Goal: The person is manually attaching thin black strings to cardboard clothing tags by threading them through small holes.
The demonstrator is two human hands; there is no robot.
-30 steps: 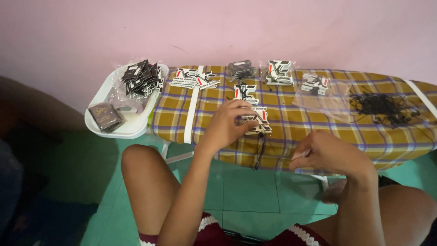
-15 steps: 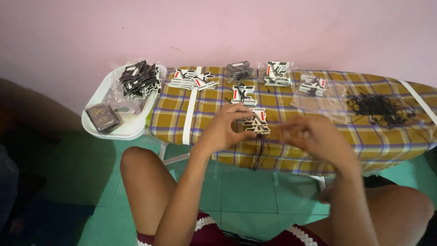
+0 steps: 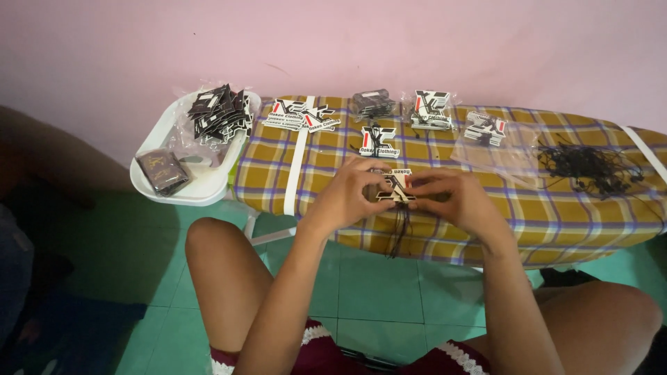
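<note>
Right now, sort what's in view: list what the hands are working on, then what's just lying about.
In hand:
- shaped tag, held by left hand and right hand
- black cord hanging from it

Lying about:
- tangle of black cords
- loose tags
- white tray of tags

— What are the hands doing?
— The left hand (image 3: 354, 194) and right hand (image 3: 451, 198) pinch a shaped cardboard tag (image 3: 394, 187) between them, with a black cord (image 3: 399, 232) hanging below it over the worktop (image 3: 556, 208).
— And around them?
— More tags (image 3: 379, 141) lie on the plaid cover, a tangle of black cords (image 3: 587, 165) sits far right, and a white tray (image 3: 201, 187) at the left holds dark packets (image 3: 219, 111).
</note>
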